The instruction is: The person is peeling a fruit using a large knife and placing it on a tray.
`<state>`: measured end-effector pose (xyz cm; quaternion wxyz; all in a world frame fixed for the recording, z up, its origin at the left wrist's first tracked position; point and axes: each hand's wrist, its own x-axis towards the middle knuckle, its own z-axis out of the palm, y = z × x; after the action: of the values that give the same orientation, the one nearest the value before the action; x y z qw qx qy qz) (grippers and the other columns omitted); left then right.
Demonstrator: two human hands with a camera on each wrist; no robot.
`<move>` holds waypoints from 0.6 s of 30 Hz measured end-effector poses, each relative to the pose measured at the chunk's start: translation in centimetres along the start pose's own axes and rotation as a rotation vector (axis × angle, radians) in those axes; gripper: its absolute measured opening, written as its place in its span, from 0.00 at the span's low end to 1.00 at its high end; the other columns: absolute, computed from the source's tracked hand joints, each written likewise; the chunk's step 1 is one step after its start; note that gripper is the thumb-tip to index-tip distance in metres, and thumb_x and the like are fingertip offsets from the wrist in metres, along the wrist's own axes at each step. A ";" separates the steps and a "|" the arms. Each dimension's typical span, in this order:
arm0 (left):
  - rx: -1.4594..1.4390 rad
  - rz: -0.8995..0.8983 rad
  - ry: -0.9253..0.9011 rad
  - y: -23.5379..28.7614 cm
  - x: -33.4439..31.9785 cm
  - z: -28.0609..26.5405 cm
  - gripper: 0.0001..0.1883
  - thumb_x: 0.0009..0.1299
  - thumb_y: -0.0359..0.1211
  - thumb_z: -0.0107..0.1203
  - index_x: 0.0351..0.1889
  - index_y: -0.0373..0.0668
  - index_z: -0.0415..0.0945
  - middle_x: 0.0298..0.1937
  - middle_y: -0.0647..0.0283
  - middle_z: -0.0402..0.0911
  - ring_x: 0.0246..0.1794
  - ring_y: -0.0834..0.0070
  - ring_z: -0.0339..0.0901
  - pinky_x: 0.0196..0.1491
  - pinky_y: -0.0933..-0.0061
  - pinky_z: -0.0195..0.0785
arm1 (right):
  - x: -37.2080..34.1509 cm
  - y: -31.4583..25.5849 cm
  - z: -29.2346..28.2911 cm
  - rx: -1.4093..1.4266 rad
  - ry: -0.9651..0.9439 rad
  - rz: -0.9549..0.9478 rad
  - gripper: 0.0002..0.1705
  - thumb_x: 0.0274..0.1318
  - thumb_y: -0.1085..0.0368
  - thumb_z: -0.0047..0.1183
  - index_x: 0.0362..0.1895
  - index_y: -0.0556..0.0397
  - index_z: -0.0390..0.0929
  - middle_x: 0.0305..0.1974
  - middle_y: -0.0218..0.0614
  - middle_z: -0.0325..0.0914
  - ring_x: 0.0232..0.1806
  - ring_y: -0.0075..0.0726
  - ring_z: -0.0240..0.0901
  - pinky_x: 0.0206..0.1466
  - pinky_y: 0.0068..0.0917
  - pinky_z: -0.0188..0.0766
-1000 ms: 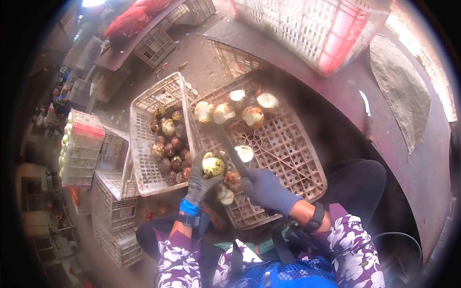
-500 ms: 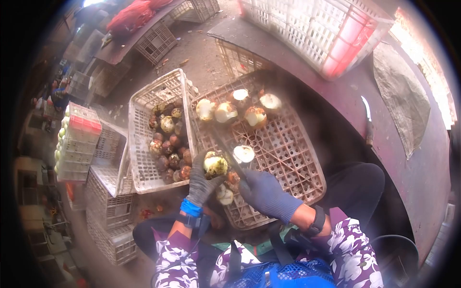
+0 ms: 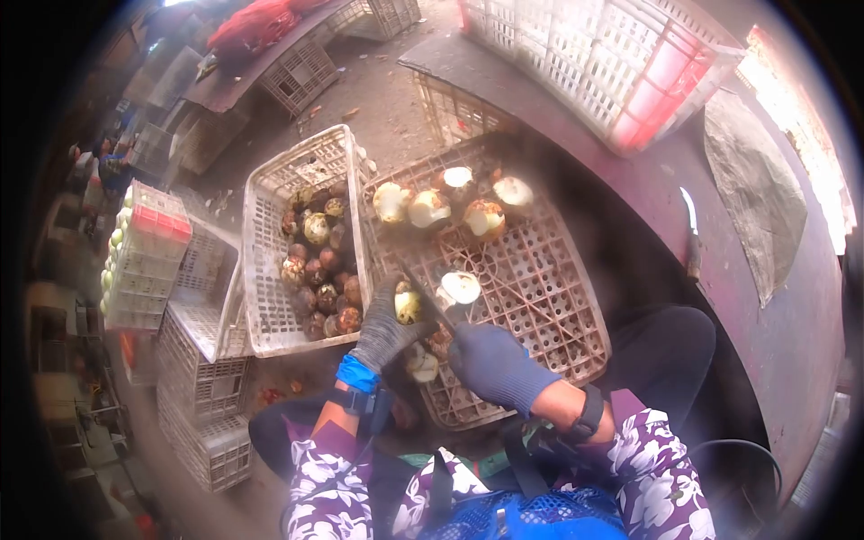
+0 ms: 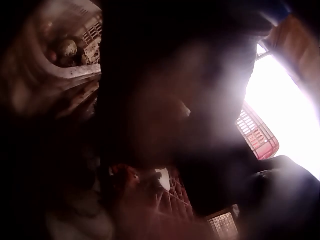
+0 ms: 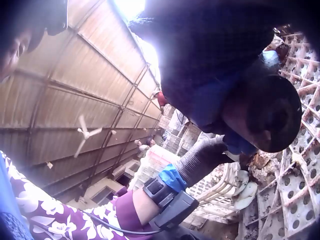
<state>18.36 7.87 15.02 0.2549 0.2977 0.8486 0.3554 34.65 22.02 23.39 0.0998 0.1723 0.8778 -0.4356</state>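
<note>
My gloved left hand [image 3: 389, 326] grips a round root [image 3: 408, 307] with pale yellow flesh and dark patches. In my right hand [image 3: 495, 364], in a blue-grey glove, is a knife [image 3: 430, 304] whose dark blade lies right along the root's right side. Just past the blade, a cut root with a white face [image 3: 460, 287] rests on the upturned, grid-bottomed crate [image 3: 549, 297]. Below my left hand lies a pale trimmed piece [image 3: 421, 365]. Several trimmed roots [image 3: 428, 209] sit at the crate's far end. Dark blur fills most of the left wrist view.
To the left, a tilted crate [image 3: 262, 270] holds several brown unpeeled roots [image 3: 315, 274]. A second knife [image 3: 691, 236] lies on the dark table [image 3: 652, 211] at right, near a grey cloth [image 3: 751, 193] and a big white-and-red crate [image 3: 576, 67]. Stacked crates [image 3: 202, 369] stand at far left.
The root has turned in my left hand, so less of it shows, and the left hand has tipped slightly rightward. The knife blade has come closer along the root.
</note>
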 end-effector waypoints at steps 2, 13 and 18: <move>0.161 0.140 0.067 0.5 -0.2 0.1 0.49 0.42 0.36 0.75 0.62 0.37 0.60 0.54 0.53 0.70 0.54 0.64 0.70 0.57 0.68 0.67 | -0.2 0.3 -0.2 -0.024 0.030 -0.039 0.15 0.56 0.61 0.47 0.33 0.63 0.77 0.31 0.58 0.78 0.36 0.60 0.77 0.42 0.46 0.74; 0.172 0.044 0.094 2.8 -0.5 0.3 0.46 0.45 0.39 0.72 0.61 0.37 0.61 0.56 0.49 0.70 0.58 0.57 0.69 0.60 0.64 0.64 | 2.0 0.2 0.6 -0.020 0.068 -0.069 0.13 0.54 0.63 0.49 0.31 0.62 0.79 0.31 0.58 0.78 0.37 0.59 0.78 0.42 0.46 0.74; 0.150 0.091 0.200 0.4 -0.6 1.6 0.44 0.46 0.37 0.70 0.62 0.37 0.61 0.55 0.49 0.71 0.57 0.57 0.70 0.59 0.65 0.65 | 2.1 -0.1 0.9 -0.021 0.037 -0.008 0.13 0.52 0.63 0.51 0.31 0.62 0.78 0.31 0.56 0.79 0.37 0.58 0.78 0.43 0.46 0.74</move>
<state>19.92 8.42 14.49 0.1295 0.3173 0.8795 0.3301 32.74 21.66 22.23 0.0835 0.1757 0.8847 -0.4237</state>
